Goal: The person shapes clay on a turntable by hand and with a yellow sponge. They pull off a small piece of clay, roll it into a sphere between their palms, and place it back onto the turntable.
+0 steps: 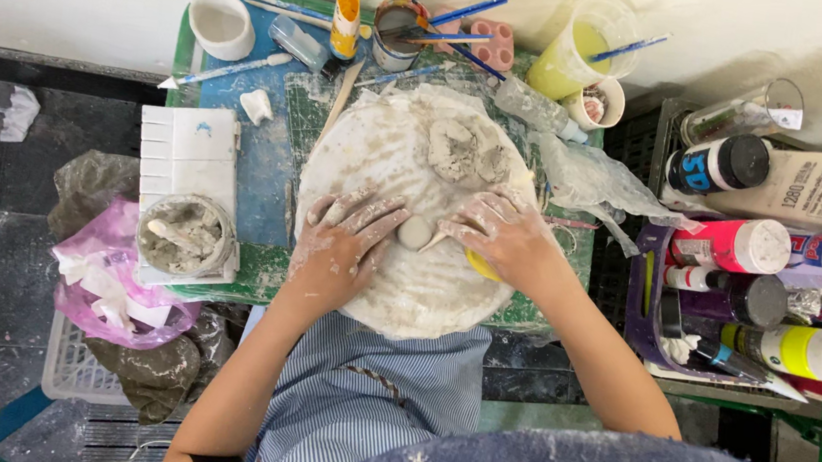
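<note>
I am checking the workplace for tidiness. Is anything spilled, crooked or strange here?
Nothing is spilled or broken. Both hands are smeared with clay around a small clay ball on the round board. A crumpled plastic sheet hangs loosely off the board's right side.

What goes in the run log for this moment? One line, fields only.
left hand: flat on round board | right hand: on yellow tool | small clay ball: between hands | clay lump: behind

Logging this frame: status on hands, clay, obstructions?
Left hand flat on the round board, fingertips at small clay ball. Right hand beside it, over a yellow sponge. Clay lumps behind, apart.
</note>
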